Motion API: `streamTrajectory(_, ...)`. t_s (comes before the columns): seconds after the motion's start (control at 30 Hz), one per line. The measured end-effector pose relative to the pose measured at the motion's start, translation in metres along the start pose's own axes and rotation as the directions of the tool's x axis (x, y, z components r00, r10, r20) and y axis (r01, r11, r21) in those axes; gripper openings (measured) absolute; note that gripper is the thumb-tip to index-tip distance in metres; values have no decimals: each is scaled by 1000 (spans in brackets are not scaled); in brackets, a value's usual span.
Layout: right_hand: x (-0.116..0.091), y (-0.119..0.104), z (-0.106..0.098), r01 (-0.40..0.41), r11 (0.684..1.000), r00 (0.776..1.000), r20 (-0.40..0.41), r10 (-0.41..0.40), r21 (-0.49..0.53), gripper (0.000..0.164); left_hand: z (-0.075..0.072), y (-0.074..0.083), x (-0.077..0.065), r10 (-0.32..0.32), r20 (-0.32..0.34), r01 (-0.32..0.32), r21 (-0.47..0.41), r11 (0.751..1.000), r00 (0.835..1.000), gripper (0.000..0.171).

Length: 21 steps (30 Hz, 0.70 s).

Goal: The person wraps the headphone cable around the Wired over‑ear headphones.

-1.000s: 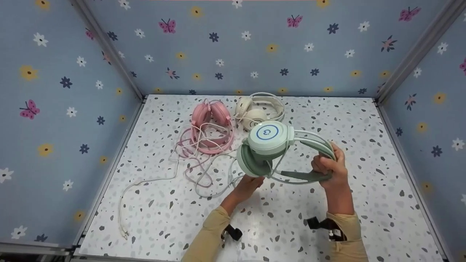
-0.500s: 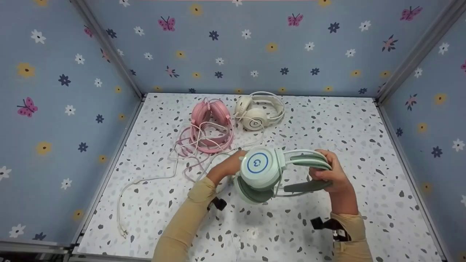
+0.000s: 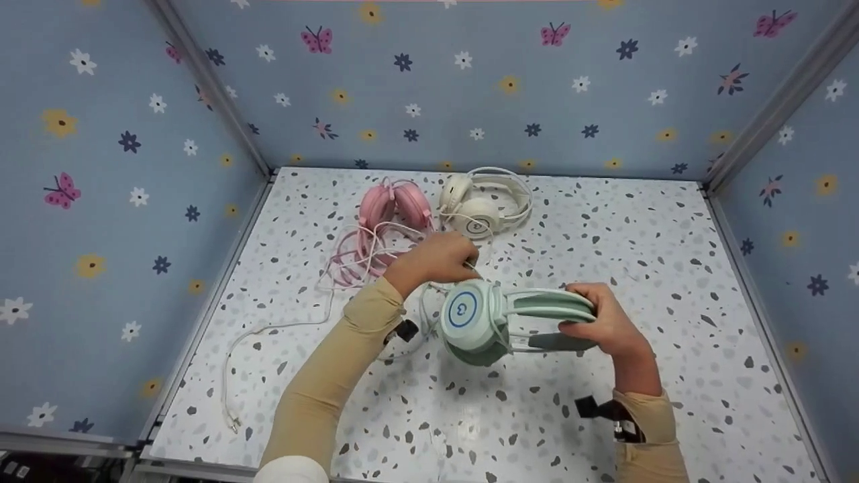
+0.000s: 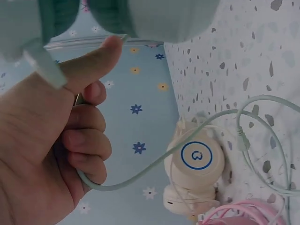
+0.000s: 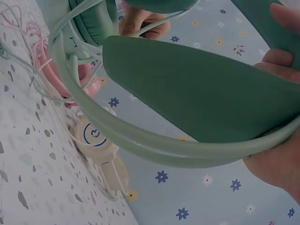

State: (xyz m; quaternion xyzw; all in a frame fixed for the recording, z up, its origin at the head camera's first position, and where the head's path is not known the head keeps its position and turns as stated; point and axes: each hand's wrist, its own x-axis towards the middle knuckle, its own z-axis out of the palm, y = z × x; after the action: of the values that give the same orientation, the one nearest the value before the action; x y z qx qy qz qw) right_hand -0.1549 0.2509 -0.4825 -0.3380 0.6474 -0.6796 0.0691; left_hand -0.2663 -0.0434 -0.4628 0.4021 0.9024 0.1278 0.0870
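Note:
Mint-green headphones [image 3: 464,312] are raised off the table, ear cups to the left and headband to the right. My right hand [image 3: 607,322] grips the headband [image 5: 187,89]; part of that hand is cut off in the right wrist view. Just behind the ear cups is my left hand [image 3: 437,258]. Its fingers are curled round the mint-green cable [image 4: 140,174], which loops out below the little finger in the left wrist view. The left thumb points up close to the ear cups; whether it touches them I cannot tell.
Pink headphones [image 3: 377,206] lie at the back left, partly behind my left hand, among tangled cables. Cream headphones [image 3: 479,216] rest to their right. A pale cable [image 3: 282,327] runs to the front left, ending in a plug. Flower-patterned walls [image 3: 443,80] enclose the speckled table [image 3: 671,268].
My left hand has come out from under the ear cups and moved up behind them, now with the cable in its fingers. The headphones have come nearer the front, and their ear cups have turned.

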Motion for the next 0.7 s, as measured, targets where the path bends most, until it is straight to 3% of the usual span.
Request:
streamTrajectory(0.27, 0, 6, 4, -189, 969, 981, -74, 179, -158, 19, -25, 14, -1, 29, -70, -11, 248, 969, 997, 37)
streamTrajectory(0.4, 3, 5, 8, -263, 951, 959, -156, 238, -161, 13, -38, 23, -6, 17, -107, 14, 282, 959, 994, 36)
streamTrajectory(0.7, 14, -5, 20, -299, 915, 942, -234, 239, -270, 16, -63, 55, -14, -68, -152, 109, 281, 953, 986, 33)
